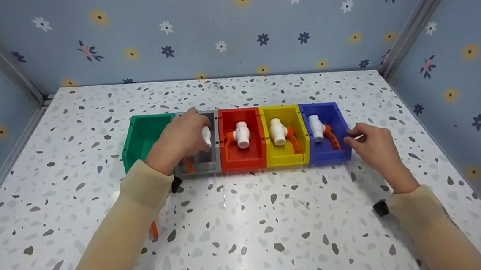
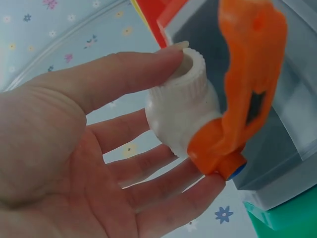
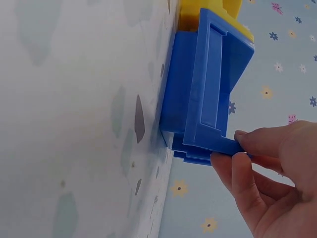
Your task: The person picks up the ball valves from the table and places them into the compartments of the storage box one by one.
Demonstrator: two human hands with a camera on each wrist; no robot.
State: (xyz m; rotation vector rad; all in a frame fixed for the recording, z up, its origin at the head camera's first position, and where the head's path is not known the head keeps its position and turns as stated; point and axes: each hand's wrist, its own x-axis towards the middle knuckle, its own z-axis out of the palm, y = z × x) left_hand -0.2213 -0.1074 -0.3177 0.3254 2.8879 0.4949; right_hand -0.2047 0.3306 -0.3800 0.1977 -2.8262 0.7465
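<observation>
A white ball valve (image 2: 181, 109) with an orange lever handle (image 2: 252, 74) is held in my left hand (image 1: 181, 135), thumb across one white end and fingers on the far side. It is at the grey bin (image 1: 211, 166), partly covered by the hand in the head view. My right hand (image 1: 370, 145) pinches the side rim of the blue bin (image 3: 210, 79) between thumb and fingers. Inside the blue bin lies another valve (image 1: 317, 128). The red bin (image 1: 244, 163) and the yellow bin (image 1: 288, 160) each contain one valve too.
At the row's left end stands a green bin (image 1: 149, 130), partly hidden by my left hand. An orange piece (image 1: 154, 229) shows on the speckled table (image 1: 273, 234) beside my left sleeve. Flower-patterned panels (image 1: 233, 29) enclose the back and sides.
</observation>
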